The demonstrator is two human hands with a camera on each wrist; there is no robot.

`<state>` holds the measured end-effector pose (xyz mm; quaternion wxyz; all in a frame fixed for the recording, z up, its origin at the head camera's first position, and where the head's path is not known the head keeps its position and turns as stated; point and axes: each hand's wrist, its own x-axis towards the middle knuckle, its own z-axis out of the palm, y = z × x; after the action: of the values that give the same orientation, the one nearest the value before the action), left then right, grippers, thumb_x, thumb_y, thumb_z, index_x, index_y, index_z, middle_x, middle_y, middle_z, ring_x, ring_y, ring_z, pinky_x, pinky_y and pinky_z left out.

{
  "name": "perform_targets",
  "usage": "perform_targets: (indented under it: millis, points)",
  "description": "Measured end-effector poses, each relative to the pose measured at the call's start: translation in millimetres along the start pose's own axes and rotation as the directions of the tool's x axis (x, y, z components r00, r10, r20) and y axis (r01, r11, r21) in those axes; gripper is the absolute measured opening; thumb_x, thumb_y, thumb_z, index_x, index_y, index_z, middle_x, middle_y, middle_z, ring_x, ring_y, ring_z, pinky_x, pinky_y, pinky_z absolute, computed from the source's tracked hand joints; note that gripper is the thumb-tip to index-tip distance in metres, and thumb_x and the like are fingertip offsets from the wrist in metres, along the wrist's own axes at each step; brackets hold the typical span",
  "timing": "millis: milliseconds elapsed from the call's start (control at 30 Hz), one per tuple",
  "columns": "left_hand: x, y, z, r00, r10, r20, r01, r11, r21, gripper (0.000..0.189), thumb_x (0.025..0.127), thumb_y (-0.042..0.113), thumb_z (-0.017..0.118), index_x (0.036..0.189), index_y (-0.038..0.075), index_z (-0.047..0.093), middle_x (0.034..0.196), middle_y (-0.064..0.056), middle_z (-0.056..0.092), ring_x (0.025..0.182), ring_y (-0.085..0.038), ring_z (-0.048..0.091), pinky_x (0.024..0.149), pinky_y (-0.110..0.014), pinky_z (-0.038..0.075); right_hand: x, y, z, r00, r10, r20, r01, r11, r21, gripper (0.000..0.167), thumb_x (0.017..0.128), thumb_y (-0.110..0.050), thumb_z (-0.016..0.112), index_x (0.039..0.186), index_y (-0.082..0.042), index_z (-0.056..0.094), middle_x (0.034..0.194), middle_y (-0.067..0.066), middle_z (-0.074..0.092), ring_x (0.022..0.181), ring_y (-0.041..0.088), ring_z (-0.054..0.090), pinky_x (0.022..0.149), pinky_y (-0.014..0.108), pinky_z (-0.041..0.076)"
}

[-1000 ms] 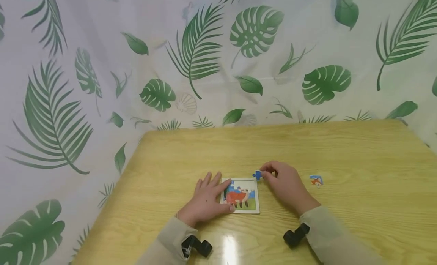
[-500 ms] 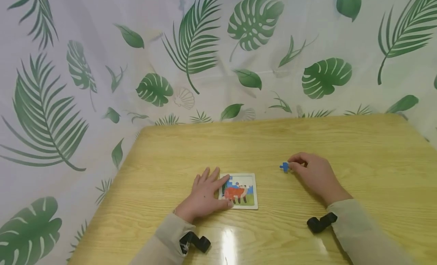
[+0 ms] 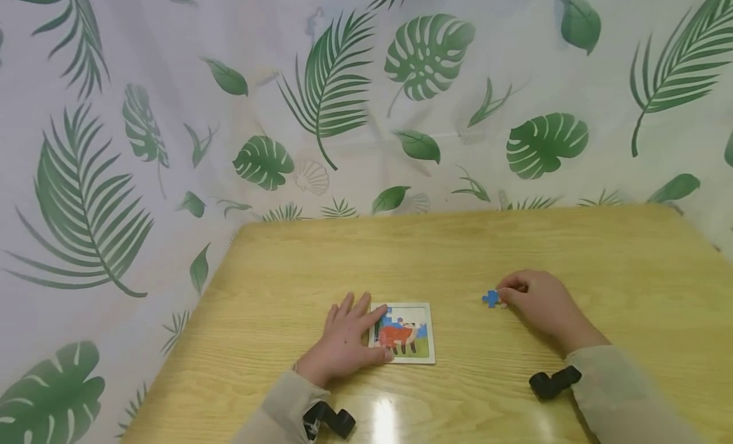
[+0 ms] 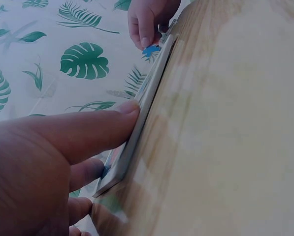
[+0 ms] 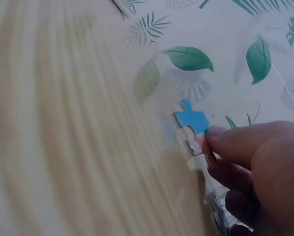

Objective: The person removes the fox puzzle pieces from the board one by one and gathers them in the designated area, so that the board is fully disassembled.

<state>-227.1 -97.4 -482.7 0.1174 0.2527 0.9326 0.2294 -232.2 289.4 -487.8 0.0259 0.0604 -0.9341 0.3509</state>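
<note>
A square jigsaw puzzle [image 3: 401, 339] in a pale frame, with a red animal picture and a bare whitish patch along its top, lies on the table. My left hand [image 3: 346, 337] rests spread on its left side, thumb at the bottom edge and forefinger near the top. Farther right, my right hand [image 3: 541, 307] pinches a blue jigsaw piece [image 5: 192, 119] between thumb and fingers. Just under it, at the fingertips, shows an orange and white piece [image 5: 195, 146]. The edge of another thin piece [image 5: 218, 211] appears below the fingers in the right wrist view.
The wood-grain table [image 3: 435, 253] stretches to a white leaf-print cloth [image 3: 355, 126] hanging behind and at the left. Black wrist cameras [image 3: 555, 381] sit on both beige sleeves [image 3: 630, 393].
My right hand has moved right, away from the puzzle, with the blue piece to where the loose orange and blue piece lay. My left hand stays on the puzzle.
</note>
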Motion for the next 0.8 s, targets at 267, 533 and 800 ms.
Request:
perform_targets:
  millis: [267, 533, 800]
  points:
    - [3.6, -0.8, 0.6, 1.0, 0.014, -0.021, -0.013, 1.0, 0.009, 0.087, 0.083, 0.059, 0.073, 0.157, 0.024, 0.042, 0.167, -0.014, 0.017, 0.152, -0.043, 0.004, 0.118, -0.064, 0.001, 4.0, 3.2, 7.5, 0.995, -0.067, -0.073, 0.057, 0.99, -0.132, 0.008, 0.097, -0.027, 0.07, 0.09, -0.026, 0.076, 0.101, 0.001, 0.062, 0.094, 0.024, 0.058, 0.08, 0.05, 0.044]
    - [-1.0, -0.7, 1.3, 1.0, 0.003, -0.014, -0.004, 0.999, -0.036, 0.088, 0.082, 0.059, 0.074, 0.156, 0.025, 0.043, 0.167, -0.013, 0.018, 0.152, -0.042, 0.004, 0.118, -0.064, 0.0, -1.8, 2.3, 10.3, 0.998, -0.054, -0.037, 0.048, 0.989, -0.141, 0.007, 0.096, -0.029, 0.071, 0.089, -0.03, 0.073, 0.1, -0.003, 0.063, 0.096, 0.025, 0.059, 0.082, 0.058, 0.042]
    - [0.0, 0.5, -2.7, 1.0, -0.001, -0.016, 0.0, 0.998, -0.07, 0.088, 0.081, 0.058, 0.076, 0.156, 0.025, 0.044, 0.167, -0.013, 0.018, 0.153, -0.042, 0.003, 0.118, -0.064, -0.001, 1.0, -2.9, 7.1, 0.997, -0.072, -0.037, 0.065, 0.983, -0.174, 0.006, 0.094, -0.027, 0.073, 0.088, -0.029, 0.072, 0.097, -0.005, 0.063, 0.096, 0.025, 0.057, 0.084, 0.062, 0.039]
